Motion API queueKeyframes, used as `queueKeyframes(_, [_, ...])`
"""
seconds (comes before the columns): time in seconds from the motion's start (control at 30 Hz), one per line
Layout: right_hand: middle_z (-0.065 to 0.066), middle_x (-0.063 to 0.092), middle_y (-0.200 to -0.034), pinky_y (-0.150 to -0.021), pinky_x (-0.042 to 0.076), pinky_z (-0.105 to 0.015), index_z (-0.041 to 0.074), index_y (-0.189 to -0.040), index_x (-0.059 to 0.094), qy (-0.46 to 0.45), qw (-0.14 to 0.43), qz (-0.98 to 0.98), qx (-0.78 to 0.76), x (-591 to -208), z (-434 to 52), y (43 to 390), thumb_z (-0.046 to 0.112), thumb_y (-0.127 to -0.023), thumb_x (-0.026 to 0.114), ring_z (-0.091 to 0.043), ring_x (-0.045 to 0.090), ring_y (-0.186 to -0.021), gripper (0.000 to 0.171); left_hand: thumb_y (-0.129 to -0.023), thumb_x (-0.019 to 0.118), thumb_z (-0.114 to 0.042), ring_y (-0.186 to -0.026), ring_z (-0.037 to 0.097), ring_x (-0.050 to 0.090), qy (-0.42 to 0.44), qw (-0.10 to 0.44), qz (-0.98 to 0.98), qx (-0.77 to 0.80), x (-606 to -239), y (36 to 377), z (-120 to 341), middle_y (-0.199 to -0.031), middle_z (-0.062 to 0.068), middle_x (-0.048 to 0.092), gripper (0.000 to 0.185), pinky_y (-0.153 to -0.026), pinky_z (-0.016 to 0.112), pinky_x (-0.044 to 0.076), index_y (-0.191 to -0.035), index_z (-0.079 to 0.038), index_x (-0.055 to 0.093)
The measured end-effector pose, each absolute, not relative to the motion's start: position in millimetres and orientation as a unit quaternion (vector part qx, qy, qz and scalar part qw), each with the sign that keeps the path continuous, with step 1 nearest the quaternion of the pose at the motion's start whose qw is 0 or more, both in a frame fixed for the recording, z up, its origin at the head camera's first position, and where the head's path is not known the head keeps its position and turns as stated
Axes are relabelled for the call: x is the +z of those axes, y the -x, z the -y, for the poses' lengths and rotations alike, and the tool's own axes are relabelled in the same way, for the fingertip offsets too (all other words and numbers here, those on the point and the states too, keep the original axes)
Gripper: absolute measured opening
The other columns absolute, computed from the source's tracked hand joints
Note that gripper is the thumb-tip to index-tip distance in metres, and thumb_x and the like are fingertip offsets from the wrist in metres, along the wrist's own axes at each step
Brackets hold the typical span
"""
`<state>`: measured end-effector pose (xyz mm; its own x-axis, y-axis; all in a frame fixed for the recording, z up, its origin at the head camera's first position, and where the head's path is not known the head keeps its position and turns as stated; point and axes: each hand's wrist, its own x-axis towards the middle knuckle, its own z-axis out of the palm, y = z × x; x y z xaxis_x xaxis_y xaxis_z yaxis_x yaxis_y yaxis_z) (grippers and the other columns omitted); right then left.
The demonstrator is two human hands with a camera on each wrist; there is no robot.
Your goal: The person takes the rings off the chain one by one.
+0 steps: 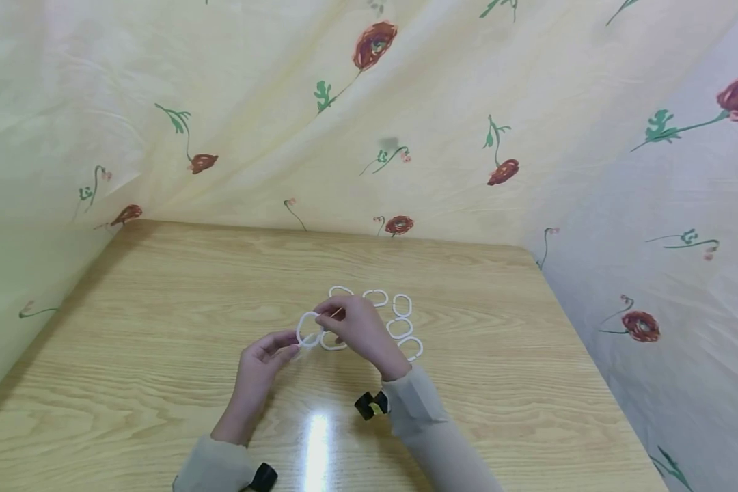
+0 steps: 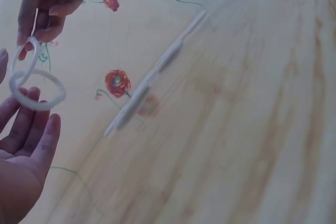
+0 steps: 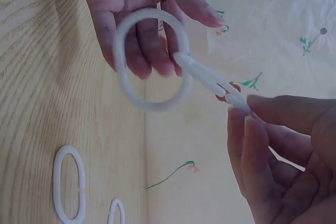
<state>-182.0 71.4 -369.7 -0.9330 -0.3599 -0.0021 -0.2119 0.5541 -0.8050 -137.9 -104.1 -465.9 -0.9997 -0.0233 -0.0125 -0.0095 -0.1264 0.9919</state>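
Note:
Above the wooden table (image 1: pixel 160 307) my two hands hold two linked white plastic rings. My left hand (image 1: pixel 285 347) (image 2: pixel 16 85) (image 3: pixel 157 19) holds the round-looking ring (image 1: pixel 309 328) (image 2: pixel 39 90) (image 3: pixel 152 61) between its thumb and nearly straight fingers. The second ring (image 2: pixel 25 61) (image 3: pixel 210 80), seen edge-on, passes through the first. My right hand (image 1: pixel 329 318) (image 2: pixel 29 35) (image 3: pixel 247 111) pinches its far end between thumb and fingertips.
Several loose white oval rings (image 1: pixel 402 305) (image 2: pixel 152 85) (image 3: pixel 69 182) lie on the table just beyond and right of my hands. Pale cloth with red flowers (image 1: pixel 406 102) hangs behind and on both sides. A black wrist strap (image 1: pixel 372 404) shows on my right sleeve.

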Motion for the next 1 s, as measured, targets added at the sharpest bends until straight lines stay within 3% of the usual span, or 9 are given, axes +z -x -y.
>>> queueKeyframes(0.27, [-0.014, 0.071, -0.090, -0.054, 0.059, -0.025, 0.000, -0.101, 0.070, 0.113, 0.069, -0.855, -0.502, -374.5, -70.9, 183.0, 0.008, -0.091, 0.066, -0.036, 0.069, -0.083, 0.013, -0.086, 0.072, -0.009, -0.108, 0.001, 0.063, -0.028, -0.033, 0.657, -0.753, -465.7, 138.6, 104.2, -0.110, -0.013, 0.070, 0.040, -0.094, 0.017, 0.052, -0.122, 0.004, 0.061])
queueKeyframes(0.47, [-0.014, 0.068, -0.090, -0.058, 0.062, -0.038, -0.001, -0.097, 0.069, 0.089, 0.053, -0.844, -0.527, -375.1, -70.7, 182.2, 0.005, -0.089, 0.066, -0.037, 0.068, -0.083, 0.011, -0.088, 0.070, -0.009, -0.109, 0.000, 0.063, -0.025, -0.026, 0.655, -0.754, -466.5, 139.6, 104.4, -0.110, -0.007, 0.071, 0.034, -0.095, 0.016, 0.051, -0.118, 0.005, 0.063])
queueKeyframes(0.63, [-0.014, 0.067, -0.090, -0.055, 0.061, -0.033, -0.002, -0.097, 0.069, 0.075, 0.048, -0.837, -0.539, -375.0, -71.9, 182.1, 0.005, -0.089, 0.067, -0.029, 0.069, -0.078, 0.011, -0.088, 0.069, -0.007, -0.104, 0.003, 0.066, 0.001, 0.001, 0.645, -0.764, -467.7, 140.5, 103.6, -0.099, -0.011, 0.073, 0.028, -0.094, 0.017, 0.052, -0.109, 0.012, 0.064])
queueKeyframes(0.87, [-0.013, 0.066, -0.088, -0.052, 0.059, -0.027, -0.003, -0.096, 0.067, 0.061, 0.055, -0.823, -0.562, -378.2, -71.8, 181.2, 0.003, -0.088, 0.066, -0.009, 0.064, -0.067, 0.009, -0.088, 0.067, -0.002, -0.099, 0.002, 0.066, 0.029, 0.034, 0.653, -0.756, -468.7, 139.9, 103.0, -0.090, -0.013, 0.072, 0.022, -0.094, 0.016, 0.052, -0.101, 0.015, 0.064])
queueKeyframes(1.0, [-0.013, 0.066, -0.087, -0.054, 0.060, -0.030, -0.003, -0.094, 0.065, 0.054, 0.059, -0.814, -0.575, -381.5, -70.8, 179.7, 0.002, -0.088, 0.066, -0.011, 0.066, -0.069, 0.008, -0.087, 0.067, 0.001, -0.096, 0.002, 0.067, 0.026, 0.041, 0.652, -0.757, -468.3, 139.9, 102.0, -0.087, -0.013, 0.072, 0.018, -0.092, 0.017, 0.053, -0.098, 0.016, 0.064])
